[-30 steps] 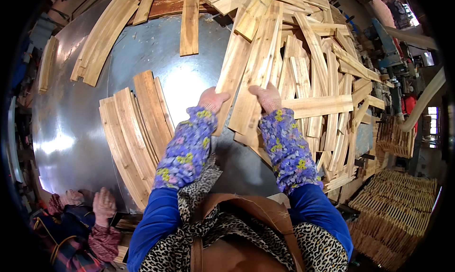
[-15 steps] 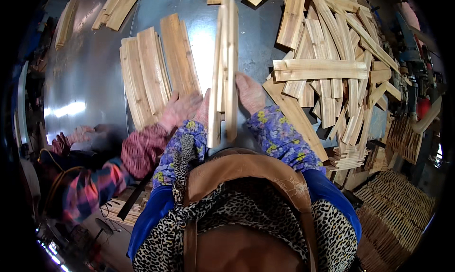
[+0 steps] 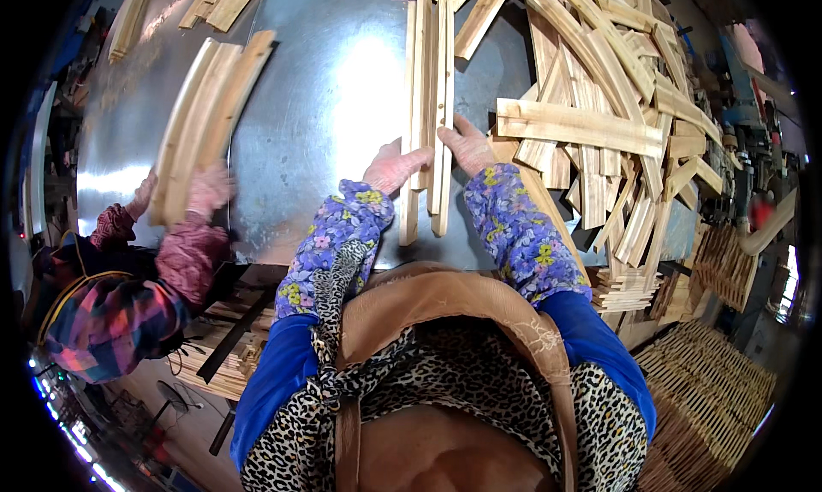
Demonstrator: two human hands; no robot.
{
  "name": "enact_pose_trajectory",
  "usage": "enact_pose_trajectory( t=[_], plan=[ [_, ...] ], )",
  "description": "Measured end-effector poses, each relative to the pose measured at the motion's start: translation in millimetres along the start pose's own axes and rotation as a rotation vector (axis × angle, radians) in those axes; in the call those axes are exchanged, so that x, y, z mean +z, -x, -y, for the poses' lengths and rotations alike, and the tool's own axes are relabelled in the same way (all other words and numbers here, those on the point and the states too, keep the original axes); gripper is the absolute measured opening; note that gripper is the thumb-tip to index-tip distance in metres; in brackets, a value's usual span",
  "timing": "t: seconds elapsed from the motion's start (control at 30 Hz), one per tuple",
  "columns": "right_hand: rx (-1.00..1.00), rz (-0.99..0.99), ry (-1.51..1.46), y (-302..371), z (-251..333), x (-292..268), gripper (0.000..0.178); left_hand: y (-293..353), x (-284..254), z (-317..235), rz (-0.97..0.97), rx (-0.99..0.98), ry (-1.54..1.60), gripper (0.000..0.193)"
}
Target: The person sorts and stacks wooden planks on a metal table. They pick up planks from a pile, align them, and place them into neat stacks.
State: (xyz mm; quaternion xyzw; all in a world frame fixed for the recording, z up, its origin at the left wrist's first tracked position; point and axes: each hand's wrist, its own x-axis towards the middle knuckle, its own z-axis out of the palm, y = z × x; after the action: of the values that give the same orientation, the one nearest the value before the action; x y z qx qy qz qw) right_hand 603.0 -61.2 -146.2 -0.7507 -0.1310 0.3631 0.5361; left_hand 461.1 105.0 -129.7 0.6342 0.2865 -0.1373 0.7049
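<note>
Several narrow wooden boards stand on edge on the metal tabletop in front of me, pointing away from my body. My left hand grips the left boards from the left side, its fingers closed across them near their lower part. From the right, my right hand is closed on the right-hand board, thumb on its near side and the other fingers partly hidden. A narrow gap shows between the two groups of boards.
A big loose heap of boards covers the table's right side. At left, a co-worker's hands hold a bundle of boards. More boards lie at the far left. Stacked slats stand low at the right.
My boards have shifted right and parted into two groups; my left hand has come round onto them. The co-worker has taken the boards that lay left of mine and moved them further left.
</note>
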Motion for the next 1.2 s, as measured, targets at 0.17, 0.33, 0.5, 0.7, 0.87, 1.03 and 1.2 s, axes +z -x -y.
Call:
enact_pose_trajectory(
  t=[0.17,0.33,0.5,0.7,0.87,1.03,1.2],
  plan=[
    [0.094,0.067,-0.375,-10.6,-18.6,-1.3,0.075,-7.3,-3.9,-1.0,-0.152,0.117,0.125,0.083],
    [0.080,0.072,-0.226,-31.0,-18.2,9.1,0.086,-30.2,-25.8,23.8,-0.240,0.156,0.340,0.073],
    [-0.098,0.125,-0.080,-54.2,-27.3,67.0,0.081,-16.9,-58.0,45.9,-0.135,-0.224,1.200,0.056],
    [-0.099,0.499,-0.173,-57.6,20.3,127.3,0.077,13.9,-113.1,-22.1,-0.422,0.058,-0.532,0.051],
    [-0.380,0.309,0.743,-187.9,67.1,121.7,0.049,31.0,-119.8,-11.2,-0.752,0.095,-0.816,0.093],
    [-0.145,-0.258,1.130,-384.5,209.3,66.5,0.098,22.9,-126.8,-11.0,-0.670,-0.042,-0.831,0.101],
    [0.031,-0.459,1.020,-421.1,202.3,48.9,0.086,8.4,-138.7,35.9,-0.649,-0.052,-0.817,0.096]
  ],
)
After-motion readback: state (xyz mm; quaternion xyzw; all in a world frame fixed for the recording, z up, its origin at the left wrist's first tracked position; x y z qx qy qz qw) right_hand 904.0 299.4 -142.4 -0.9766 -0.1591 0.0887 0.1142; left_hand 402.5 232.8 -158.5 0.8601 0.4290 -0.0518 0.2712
